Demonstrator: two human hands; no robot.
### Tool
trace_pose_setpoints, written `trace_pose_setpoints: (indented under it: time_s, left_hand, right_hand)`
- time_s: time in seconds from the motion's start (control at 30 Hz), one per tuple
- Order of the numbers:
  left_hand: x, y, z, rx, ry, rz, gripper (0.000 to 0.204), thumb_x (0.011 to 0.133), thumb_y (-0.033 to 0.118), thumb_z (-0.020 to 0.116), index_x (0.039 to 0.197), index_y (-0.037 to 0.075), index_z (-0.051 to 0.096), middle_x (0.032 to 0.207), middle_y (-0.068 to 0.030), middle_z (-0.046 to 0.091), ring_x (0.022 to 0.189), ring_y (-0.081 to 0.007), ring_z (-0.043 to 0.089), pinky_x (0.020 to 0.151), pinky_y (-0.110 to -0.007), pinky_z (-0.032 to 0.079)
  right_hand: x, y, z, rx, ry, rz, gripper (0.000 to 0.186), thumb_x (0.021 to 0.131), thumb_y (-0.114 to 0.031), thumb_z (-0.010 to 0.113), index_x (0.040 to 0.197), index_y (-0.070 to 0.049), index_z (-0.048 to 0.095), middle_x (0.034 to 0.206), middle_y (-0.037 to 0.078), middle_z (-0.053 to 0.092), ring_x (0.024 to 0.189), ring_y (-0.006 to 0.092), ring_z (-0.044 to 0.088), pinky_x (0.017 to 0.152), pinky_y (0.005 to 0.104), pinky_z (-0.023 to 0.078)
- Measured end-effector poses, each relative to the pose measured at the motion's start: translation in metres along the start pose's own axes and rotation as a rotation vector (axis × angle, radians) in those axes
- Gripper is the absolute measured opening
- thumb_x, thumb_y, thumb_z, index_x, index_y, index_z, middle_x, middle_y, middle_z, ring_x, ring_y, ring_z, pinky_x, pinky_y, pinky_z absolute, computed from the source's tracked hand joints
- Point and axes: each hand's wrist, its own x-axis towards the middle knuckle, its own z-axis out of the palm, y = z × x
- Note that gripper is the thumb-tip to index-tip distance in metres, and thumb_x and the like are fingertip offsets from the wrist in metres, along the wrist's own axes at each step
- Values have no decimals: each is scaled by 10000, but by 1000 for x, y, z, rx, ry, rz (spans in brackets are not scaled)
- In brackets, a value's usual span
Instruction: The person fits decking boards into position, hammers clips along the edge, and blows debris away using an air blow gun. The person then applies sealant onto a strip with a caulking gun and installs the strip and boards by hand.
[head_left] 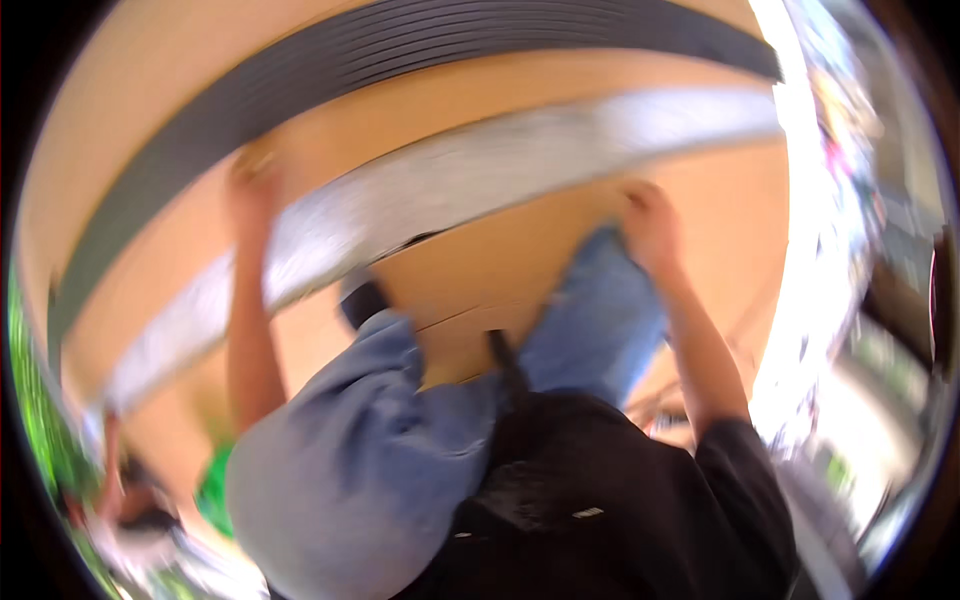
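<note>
Head view: the pale strip (500, 165) runs in a bow across the tan board (470, 280), in front of the person. I'd judge it already laid out, since it spans most of the board; whether it is fixed down, I can't tell. A dark gap shows at its near edge, so that spot may be left unflattened. The left hand (255, 175) is beyond the strip, fingers curled, too blurred for me to say if it grips anything. The right hand (650, 220) is loosely bent near the strip's close edge, by the knee, with nothing I can make out in it. Farther off, the ribbed dark strip (420, 45) also lies full across. Nearer are jeans (350, 430) and a black shirt (620, 500); lower left, another person (140, 520).
</note>
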Motion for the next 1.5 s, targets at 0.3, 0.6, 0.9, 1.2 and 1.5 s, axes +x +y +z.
trace_pose_setpoints:
  time_s: [0.3,0.6,0.9,1.2,1.5]
  left_hand:
    - [17,-26,11,130,-258,48,506,1029,385,597,1310,-36,628,1257,-250,671,1180,-412,630,1006,-477,506]
    - [-28,-108,-78,-650,-517,-577,487,1045,265,642,1431,-4,515,895,-29,572,644,-87,491,535,-246,415]
    - [-78,-45,-41,-718,-330,-766,448,1056,223,614,1434,3,514,878,-27,561,624,-97,472,523,-229,394]
    - [-69,14,-29,-649,-447,-756,452,1056,236,615,1431,3,518,882,-29,562,639,-100,481,543,-235,405]
    - [-71,74,-16,-571,-576,-700,457,1055,250,616,1428,4,521,886,-31,564,653,-102,490,563,-241,416]
  right_hand:
    - [-134,-44,-45,303,357,-98,160,886,-70,655,1039,-47,695,1042,153,683,923,360,677,826,430,563]
    - [-207,97,20,510,454,907,617,855,-153,707,1416,-21,485,1316,250,583,1122,357,662,977,444,539]
    - [-164,195,79,529,592,996,729,841,-288,760,1456,-61,441,1373,242,543,1208,378,605,1019,461,515]
    - [-255,187,39,695,817,881,383,898,-269,738,1202,-48,664,1092,198,704,985,330,715,878,409,576]
    - [-681,276,83,-32,1062,1757,386,856,-300,665,1093,3,628,1084,268,667,1021,446,645,888,521,519]
